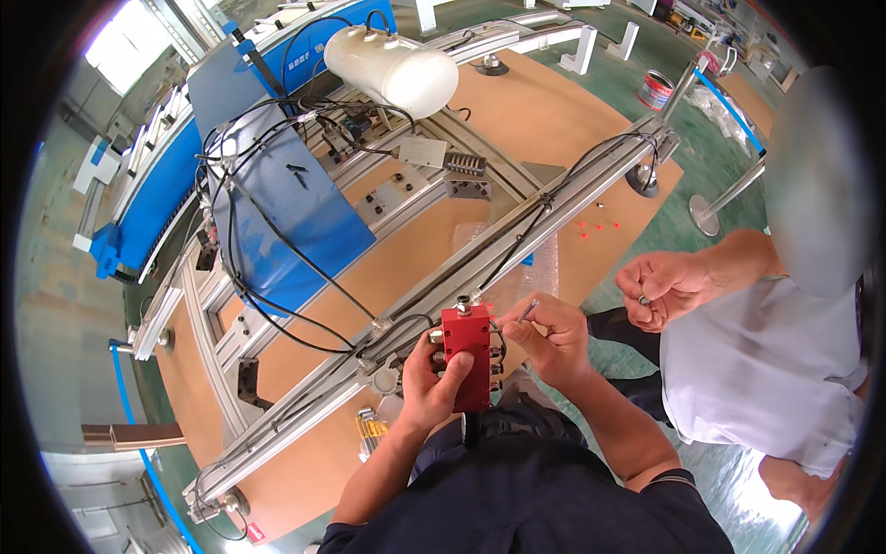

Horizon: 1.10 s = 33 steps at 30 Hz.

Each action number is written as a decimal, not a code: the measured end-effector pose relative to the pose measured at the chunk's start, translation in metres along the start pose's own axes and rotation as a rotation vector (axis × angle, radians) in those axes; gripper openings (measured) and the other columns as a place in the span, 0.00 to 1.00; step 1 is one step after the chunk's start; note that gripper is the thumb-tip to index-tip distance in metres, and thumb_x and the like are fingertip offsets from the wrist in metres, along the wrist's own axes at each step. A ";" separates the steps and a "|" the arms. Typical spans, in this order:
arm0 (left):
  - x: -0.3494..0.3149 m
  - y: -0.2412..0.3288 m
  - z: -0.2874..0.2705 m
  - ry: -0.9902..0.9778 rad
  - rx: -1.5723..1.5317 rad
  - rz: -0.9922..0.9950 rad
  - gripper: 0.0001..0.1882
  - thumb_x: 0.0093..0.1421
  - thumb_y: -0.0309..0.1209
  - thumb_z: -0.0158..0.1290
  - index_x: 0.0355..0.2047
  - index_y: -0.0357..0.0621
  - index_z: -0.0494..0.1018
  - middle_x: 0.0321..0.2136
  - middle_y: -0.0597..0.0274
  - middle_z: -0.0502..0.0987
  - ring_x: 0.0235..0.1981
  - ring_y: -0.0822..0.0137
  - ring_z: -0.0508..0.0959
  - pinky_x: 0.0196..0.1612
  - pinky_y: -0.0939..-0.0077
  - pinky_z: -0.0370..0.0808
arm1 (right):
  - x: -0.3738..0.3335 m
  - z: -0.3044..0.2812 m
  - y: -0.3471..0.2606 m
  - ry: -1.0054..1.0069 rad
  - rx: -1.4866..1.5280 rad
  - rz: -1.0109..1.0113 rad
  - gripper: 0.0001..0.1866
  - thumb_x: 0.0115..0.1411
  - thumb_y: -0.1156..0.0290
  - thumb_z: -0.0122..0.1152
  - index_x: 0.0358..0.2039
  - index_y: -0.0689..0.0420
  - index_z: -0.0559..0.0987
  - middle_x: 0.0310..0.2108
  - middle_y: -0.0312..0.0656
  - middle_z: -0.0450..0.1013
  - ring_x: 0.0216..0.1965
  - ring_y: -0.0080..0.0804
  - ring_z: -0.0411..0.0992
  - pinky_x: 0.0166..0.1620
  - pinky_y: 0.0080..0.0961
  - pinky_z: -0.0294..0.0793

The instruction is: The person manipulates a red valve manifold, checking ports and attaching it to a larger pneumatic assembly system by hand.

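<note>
Dark Shirt, Short Sleeves, Bare Hands

Through my feed I make out a dark navy shirt (517, 508) of plain, softly creased cloth. Its left sleeve (343, 536) and right sleeve (681, 494) are short; I can pick out a thin pale line near the right hem. Both forearms are bare, as are the left hand (432, 386) and right hand (557, 343). The trousers (544, 423) look dark too.

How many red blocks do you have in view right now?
1. The red block is in the left hand, with the right hand beside it holding a thin grey rod. Others could be hidden behind the frame.
</note>
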<state>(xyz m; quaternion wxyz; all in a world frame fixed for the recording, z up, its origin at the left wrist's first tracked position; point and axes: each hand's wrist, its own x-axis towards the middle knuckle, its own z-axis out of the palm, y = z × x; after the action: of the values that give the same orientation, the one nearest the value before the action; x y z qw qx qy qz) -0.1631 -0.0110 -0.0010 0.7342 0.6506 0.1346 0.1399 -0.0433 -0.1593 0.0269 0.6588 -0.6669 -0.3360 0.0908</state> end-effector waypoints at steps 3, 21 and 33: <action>0.003 -0.003 -0.002 -0.002 0.019 0.023 0.19 0.59 0.30 0.55 0.47 0.34 0.66 0.36 0.59 0.75 0.35 0.74 0.76 0.38 0.80 0.74 | 0.002 0.000 0.004 -0.002 0.010 0.064 0.05 0.56 0.75 0.60 0.27 0.64 0.79 0.26 0.40 0.74 0.29 0.22 0.71 0.33 0.18 0.68; 0.009 -0.013 -0.002 0.029 -0.132 -0.029 0.16 0.60 0.31 0.54 0.46 0.36 0.67 0.35 0.63 0.75 0.33 0.77 0.74 0.37 0.82 0.73 | 0.005 0.007 0.014 0.022 -0.265 -0.146 0.04 0.53 0.78 0.62 0.30 0.62 0.78 0.27 0.40 0.73 0.28 0.28 0.71 0.32 0.21 0.69; 0.027 -0.024 -0.010 0.266 -0.386 -0.185 0.13 0.62 0.34 0.52 0.40 0.36 0.68 0.30 0.62 0.75 0.27 0.76 0.74 0.30 0.81 0.74 | -0.012 0.000 0.009 0.183 0.052 0.287 0.13 0.61 0.76 0.51 0.46 0.63 0.76 0.20 0.37 0.71 0.20 0.17 0.66 0.25 0.16 0.66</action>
<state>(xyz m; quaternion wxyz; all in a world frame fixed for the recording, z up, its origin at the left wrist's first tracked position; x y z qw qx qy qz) -0.1410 0.0063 -0.0262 0.8304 0.4590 0.2598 0.1795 -0.0493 -0.1649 0.0148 0.6840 -0.6962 -0.1737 0.1314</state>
